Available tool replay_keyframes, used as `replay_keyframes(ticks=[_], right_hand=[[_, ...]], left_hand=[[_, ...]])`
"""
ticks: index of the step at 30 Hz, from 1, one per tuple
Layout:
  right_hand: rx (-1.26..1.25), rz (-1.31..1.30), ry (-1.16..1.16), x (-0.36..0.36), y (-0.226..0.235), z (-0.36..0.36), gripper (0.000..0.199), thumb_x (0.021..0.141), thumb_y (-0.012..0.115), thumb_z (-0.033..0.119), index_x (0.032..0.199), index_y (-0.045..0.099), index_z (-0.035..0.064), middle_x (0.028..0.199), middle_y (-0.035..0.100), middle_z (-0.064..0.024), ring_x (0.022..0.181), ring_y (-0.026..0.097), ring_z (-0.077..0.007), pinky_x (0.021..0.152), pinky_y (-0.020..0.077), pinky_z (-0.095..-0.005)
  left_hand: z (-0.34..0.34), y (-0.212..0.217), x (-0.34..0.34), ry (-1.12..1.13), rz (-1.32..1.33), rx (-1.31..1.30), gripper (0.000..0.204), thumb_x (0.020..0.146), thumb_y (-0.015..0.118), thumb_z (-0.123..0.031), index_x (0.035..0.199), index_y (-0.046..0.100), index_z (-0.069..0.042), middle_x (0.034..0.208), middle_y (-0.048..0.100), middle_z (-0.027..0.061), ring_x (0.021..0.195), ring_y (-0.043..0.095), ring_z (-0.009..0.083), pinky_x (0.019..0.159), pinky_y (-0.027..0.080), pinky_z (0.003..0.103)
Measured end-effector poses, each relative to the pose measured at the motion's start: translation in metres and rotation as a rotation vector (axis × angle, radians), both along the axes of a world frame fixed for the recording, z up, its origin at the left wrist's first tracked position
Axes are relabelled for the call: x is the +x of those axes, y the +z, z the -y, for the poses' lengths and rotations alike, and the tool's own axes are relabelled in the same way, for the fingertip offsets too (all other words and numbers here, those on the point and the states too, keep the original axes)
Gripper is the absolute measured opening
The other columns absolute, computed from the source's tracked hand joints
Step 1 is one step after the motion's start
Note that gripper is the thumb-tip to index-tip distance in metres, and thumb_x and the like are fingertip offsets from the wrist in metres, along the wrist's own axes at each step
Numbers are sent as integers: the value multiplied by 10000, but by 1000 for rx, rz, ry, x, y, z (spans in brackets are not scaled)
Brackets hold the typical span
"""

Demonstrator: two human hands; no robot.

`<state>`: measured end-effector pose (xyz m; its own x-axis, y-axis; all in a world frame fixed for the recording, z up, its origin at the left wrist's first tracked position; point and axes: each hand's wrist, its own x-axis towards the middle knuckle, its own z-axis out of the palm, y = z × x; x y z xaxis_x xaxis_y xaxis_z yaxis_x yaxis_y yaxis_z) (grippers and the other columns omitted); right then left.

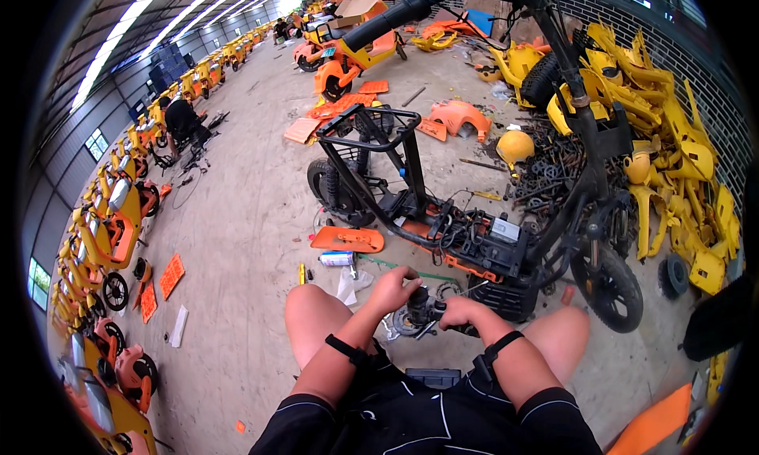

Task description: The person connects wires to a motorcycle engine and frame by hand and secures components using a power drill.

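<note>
A chunky black object, shaped like a hand-held power tool, is between my hands, low in front of my lap. My right hand is closed on its right side. My left hand has its fingers curled over its upper left side. Just beneath lies a round metal part, partly covered by the tool and my hands. Beyond my hands stands a stripped scooter frame, its wiring and a silver box exposed in the floor section. Its front wheel is at the right.
An orange panel, a spray can and a yellow-handled tool lie beyond my left knee. Yellow body panels and dark metal parts are heaped at right. Scooters line the left; a person crouches there.
</note>
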<state>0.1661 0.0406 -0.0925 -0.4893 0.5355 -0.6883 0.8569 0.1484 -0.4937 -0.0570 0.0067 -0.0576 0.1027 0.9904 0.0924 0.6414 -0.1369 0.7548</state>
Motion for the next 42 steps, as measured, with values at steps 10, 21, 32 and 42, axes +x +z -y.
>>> replay_keyframes(ticks=[10,21,32,42], right_hand=[[-1,-110,-66,0,26,5,392,692,799,257,999,737,21,901,731,-147,758,706,-281,617,585,-459],[108,-62,55,-2,5,1,476,671,802,314,1055,733,40,949,750,-157,868,718,-303,766,569,-417],[192,-141,82,2,-7,-12,795,681,840,416,1337,593,42,1195,690,-209,1099,670,-355,950,532,-424],[222,-829,-312,-7,42,-9,575,878,793,249,1358,586,9,1263,658,-137,1139,640,-237,984,523,-358]], left_hand=[[-8,-16,-14,-112,390,-438,347,933,768,-220,1194,711,2,1062,742,82,1013,668,162,917,531,317],[-2,-11,-17,-118,308,-366,294,872,799,-109,1129,739,20,1181,733,111,1064,681,202,962,528,334],[13,7,10,-176,95,70,251,865,761,-100,1084,682,-4,1160,699,143,1042,694,312,918,550,398],[13,2,8,-61,-204,157,267,881,711,-181,1101,654,-41,1203,659,125,1013,666,389,837,558,463]])
